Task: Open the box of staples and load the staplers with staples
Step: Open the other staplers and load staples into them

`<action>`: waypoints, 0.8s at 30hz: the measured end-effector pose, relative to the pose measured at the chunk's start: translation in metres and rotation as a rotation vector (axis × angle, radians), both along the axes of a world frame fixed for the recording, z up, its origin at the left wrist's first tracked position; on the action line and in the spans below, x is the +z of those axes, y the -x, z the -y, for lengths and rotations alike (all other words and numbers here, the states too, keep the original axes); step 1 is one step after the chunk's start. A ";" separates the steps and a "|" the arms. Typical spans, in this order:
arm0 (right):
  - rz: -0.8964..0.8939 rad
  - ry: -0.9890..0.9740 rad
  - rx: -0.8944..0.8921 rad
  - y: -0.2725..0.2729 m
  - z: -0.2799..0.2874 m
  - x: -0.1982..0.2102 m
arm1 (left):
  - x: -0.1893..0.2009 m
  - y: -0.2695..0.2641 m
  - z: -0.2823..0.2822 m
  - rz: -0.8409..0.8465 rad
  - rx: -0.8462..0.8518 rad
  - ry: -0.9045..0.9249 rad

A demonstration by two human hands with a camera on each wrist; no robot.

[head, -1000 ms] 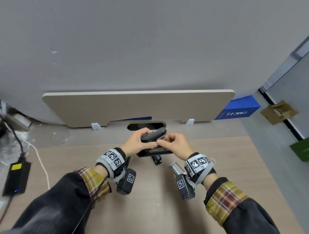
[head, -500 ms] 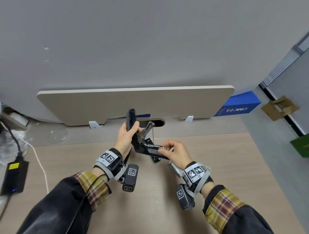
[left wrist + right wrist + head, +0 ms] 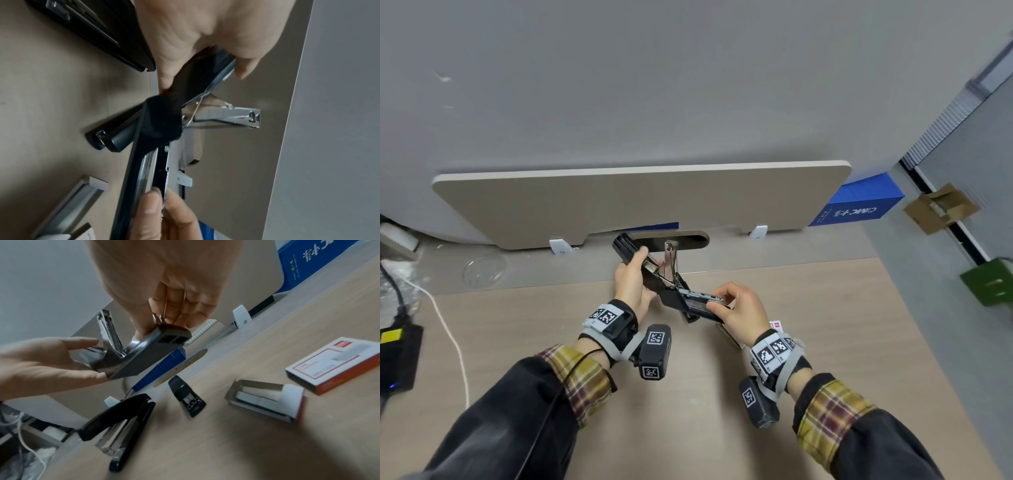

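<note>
A black stapler (image 3: 671, 296) is held above the desk, hinged wide open. My left hand (image 3: 635, 270) grips its top cover (image 3: 197, 76), swung up and back to the left. My right hand (image 3: 729, 305) grips the base (image 3: 148, 353) at its front end. The metal inner arm (image 3: 671, 257) stands upright between them. A second black stapler (image 3: 123, 423) lies open on the desk, with a small black stapler (image 3: 187, 399) beside it. The staple box's tray (image 3: 265, 400) lies pulled out with staples in it, and its white and red sleeve (image 3: 337, 365) sits just right of it.
A beige divider board (image 3: 640, 202) stands along the desk's back edge, with a blue box (image 3: 859, 205) behind its right end. A black power adapter (image 3: 397, 359) with a white cable lies at the far left. The desk's right edge drops to the floor.
The stapler was closed between both hands. My left hand has swung the top cover up and back to the left, the metal arm has risen, and my right hand holds the base.
</note>
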State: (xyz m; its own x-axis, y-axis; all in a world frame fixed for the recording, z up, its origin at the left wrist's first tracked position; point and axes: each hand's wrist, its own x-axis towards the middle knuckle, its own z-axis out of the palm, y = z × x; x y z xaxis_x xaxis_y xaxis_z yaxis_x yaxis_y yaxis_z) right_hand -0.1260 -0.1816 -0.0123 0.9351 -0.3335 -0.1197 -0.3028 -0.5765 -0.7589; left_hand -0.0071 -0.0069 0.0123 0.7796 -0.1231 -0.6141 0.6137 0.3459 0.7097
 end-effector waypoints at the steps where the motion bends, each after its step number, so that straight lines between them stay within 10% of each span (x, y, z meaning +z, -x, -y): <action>1: -0.031 0.014 0.004 0.002 0.003 -0.002 | 0.001 0.004 0.000 0.025 -0.043 -0.037; 24: -0.461 0.196 0.009 0.059 0.007 -0.049 | -0.048 0.055 -0.006 -0.116 -0.166 -0.176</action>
State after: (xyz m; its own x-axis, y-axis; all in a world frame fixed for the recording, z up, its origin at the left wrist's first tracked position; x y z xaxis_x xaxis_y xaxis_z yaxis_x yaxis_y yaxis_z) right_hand -0.1848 -0.1884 -0.0618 0.8025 -0.3836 -0.4570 -0.5758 -0.6987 -0.4247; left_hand -0.0622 -0.0006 -0.0359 0.6806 -0.1265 -0.7217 0.7327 0.1112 0.6714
